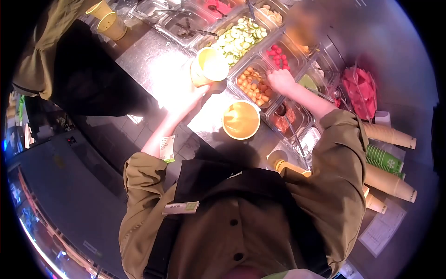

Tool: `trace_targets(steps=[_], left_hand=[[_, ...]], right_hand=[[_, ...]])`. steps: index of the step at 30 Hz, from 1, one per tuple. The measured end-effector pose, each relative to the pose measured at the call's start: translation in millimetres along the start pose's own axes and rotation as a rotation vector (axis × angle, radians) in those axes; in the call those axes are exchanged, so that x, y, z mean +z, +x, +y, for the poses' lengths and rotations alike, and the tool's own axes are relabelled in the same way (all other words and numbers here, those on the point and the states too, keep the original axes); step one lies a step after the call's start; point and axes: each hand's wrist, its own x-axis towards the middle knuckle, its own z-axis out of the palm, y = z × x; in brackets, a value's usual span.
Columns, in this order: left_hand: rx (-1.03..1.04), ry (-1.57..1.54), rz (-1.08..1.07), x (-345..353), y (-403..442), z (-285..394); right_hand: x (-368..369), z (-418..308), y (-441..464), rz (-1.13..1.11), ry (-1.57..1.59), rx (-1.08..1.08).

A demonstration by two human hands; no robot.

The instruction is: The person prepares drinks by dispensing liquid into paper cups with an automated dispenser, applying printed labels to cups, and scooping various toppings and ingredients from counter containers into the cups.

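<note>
My left hand (193, 93) is closed around a yellow paper cup (210, 66), tilted with its opening up, over the brightly lit steel counter. My right hand (280, 81) reaches over the edge between a tub of small orange-brown balls (252, 85) and a tub of pink-red pieces (277, 57); its fingers are bent together, and what they hold is too small to make out. Below the held cup, a second yellow cup (241, 120) stands open on the counter. Beside the tubs lies a large container of sliced cucumber (239, 39).
A container of pink minced food (284, 122) with a spoon lies below my right forearm. Stacked paper cups (389, 182) and green cups (384, 159) line the right side. Another person in dark clothing (93, 69) stands at upper left, near more yellow cups (111, 26).
</note>
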Motion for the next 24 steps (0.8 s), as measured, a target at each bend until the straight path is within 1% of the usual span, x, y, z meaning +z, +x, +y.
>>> trace_targets(steps=[2, 3, 5, 6, 7, 9, 10, 11, 12, 13, 16, 17, 18, 19, 20, 21, 24], left_hand=[[0.036, 0.075, -0.036, 1, 5, 2], [0.06, 0.114, -0.053, 1, 10, 5], [0.108, 0.124, -0.119, -4, 21, 34], [0.125, 0.129, -0.152, -6, 24, 43], [0.157, 0.073, -0.136, -2, 24, 35], [0.219, -0.041, -0.113, 18, 25, 1], [0.044, -0.344, -0.104, 22, 27, -8], [-0.058, -0.486, -0.085, 26, 24, -15], [-0.116, -0.534, -0.049, 26, 21, -7], [-0.104, -0.452, 0.001, 26, 13, 5], [-0.125, -0.448, 0.037, 22, 0, 10], [-0.134, -0.455, 0.038, 18, -2, 7], [-0.142, -0.459, 0.042, 15, -4, 4], [-0.152, -0.46, 0.039, 13, -5, 1], [-0.157, -0.461, 0.044, 11, -6, 0], [-0.161, -0.458, 0.048, 8, -7, -1], [-0.17, -0.442, 0.066, 2, -10, -2]], right_hand=[[-13, 2, -3, -0.062, -0.012, -0.007], [-23, 6, -9, -0.056, 0.007, 0.005], [-46, 15, -28, -0.037, 0.04, 0.022], [-59, 21, -41, 0.101, 0.111, -0.023], [-90, 18, -53, 0.074, 0.213, -0.038], [-129, -1, -68, 0.186, 0.324, -0.128], [-138, -11, -74, 0.242, 0.387, -0.165], [-143, -16, -78, 0.262, 0.409, -0.159], [-148, -20, -79, 0.284, 0.426, -0.156], [-150, -22, -79, 0.305, 0.444, -0.156], [-141, 3, -83, 0.096, 0.688, 0.055], [-123, 4, -75, 0.03, 0.503, 0.089], [-87, 3, -62, 0.034, 0.429, 0.153], [-55, 2, -42, -0.088, 0.231, 0.211], [-44, -8, -27, -0.141, 0.197, 0.275], [-27, -11, -14, -0.152, 0.189, 0.265], [4, -10, 5, -0.091, 0.085, 0.176]])
